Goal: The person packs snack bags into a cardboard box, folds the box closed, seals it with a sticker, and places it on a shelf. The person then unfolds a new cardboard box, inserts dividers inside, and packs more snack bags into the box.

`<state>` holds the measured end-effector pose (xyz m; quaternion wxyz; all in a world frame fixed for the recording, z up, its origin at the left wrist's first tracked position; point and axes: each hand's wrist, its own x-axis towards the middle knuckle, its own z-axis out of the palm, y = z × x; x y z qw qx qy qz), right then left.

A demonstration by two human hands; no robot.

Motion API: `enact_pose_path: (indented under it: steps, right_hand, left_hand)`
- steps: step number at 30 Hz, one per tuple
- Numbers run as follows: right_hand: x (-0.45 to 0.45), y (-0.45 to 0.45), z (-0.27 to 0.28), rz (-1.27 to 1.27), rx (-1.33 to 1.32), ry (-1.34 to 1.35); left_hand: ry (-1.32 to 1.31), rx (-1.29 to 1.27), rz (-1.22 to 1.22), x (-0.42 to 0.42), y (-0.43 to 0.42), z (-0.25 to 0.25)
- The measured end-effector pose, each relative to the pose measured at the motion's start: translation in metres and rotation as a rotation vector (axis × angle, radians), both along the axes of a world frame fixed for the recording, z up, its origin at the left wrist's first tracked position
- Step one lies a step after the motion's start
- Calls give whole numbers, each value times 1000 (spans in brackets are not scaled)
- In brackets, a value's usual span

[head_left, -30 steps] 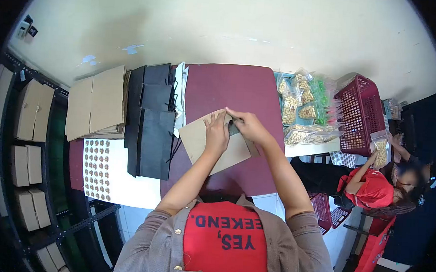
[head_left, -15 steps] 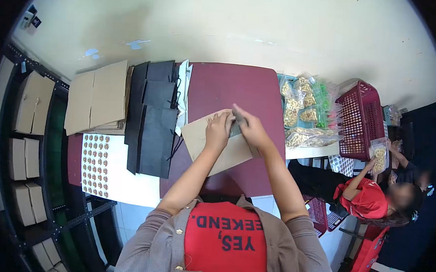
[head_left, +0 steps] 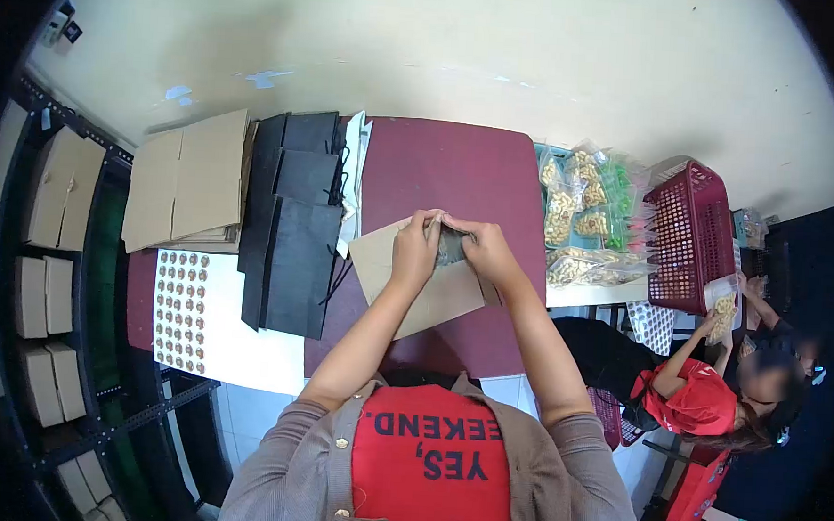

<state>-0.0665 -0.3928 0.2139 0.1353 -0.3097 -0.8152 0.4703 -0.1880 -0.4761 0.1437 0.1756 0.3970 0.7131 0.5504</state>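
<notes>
A flat brown cardboard piece [head_left: 434, 301] lies at an angle on the maroon tabletop in front of me. My left hand [head_left: 416, 251] rests over its far part, fingers bent and pinching at the far edge. Close beside it, my right hand [head_left: 488, 253] is closed at the same edge, its thumb and fingertips meeting the left fingertips. Between the hands shows a dark grey, shiny patch [head_left: 451, 247] on the cardboard; whether it is tape or a clear window I cannot tell. The fingers partly cover the far edge.
Black paper bags [head_left: 302, 264] and stacked folded cardboard boxes [head_left: 195, 183] lie left, near a sticker sheet [head_left: 233, 345]. To the right are bagged snacks [head_left: 585, 199] and a maroon basket [head_left: 692, 237]. Beyond, a co-worker in a red shirt [head_left: 693, 396] holds a bag.
My right hand has changed from extended fingers along the dark patch to a closed pinch at the far edge. Both hands' fingertips have come together. The cardboard has barely moved.
</notes>
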Motion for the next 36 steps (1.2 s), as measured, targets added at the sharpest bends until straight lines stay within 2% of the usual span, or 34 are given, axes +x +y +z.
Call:
enact_pose_path:
  steps: [2,4,6,12,15,16,22,25,28,30,31,32,35,36]
  right_hand:
    - [0,-8,-13,-3,157,112]
    - [-2,-13,-16,-1,147,118]
    - [-5,-19,-22,-5,179,135]
    - [-12,-36,-30,40,363,-41]
    - [-16,-40,-32,93,468,-171]
    - [-16,-38,-40,100,515,-130]
    - [-13,-44,-51,126,785,-190]
    - [-14,-46,-43,130,726,-267]
    - [-24,-47,-11,383,422,-737]
    - [-20,-65,-70,107,554,-474]
    - [-22,-68,-75,-31,624,-339]
    - [-18,-61,-78,113,633,-486]
    - [-5,-48,-77,87,554,-70]
    - [-4,-51,-64,59,521,-35]
  left_hand:
    - [-11,-27,5,0,-6,4]
    - [-107,-87,20,-2,-11,12]
    - [-54,-125,-6,-7,-16,18]
    - [-32,-280,-92,-23,-20,27]
    - [108,-205,-64,-20,-15,32]
    - [175,-314,-64,-20,-13,38]
    - [280,-326,-97,-16,-12,43]
    - [303,-348,-106,-18,-11,44]
    - [355,-323,-159,-15,-9,46]
    - [382,-310,-175,-9,-9,52]
    - [396,-294,-180,-8,-7,54]
    - [413,-361,-153,-15,-2,38]
    - [302,-288,-128,-21,-7,56]
    - [277,-292,-121,-20,-5,56]
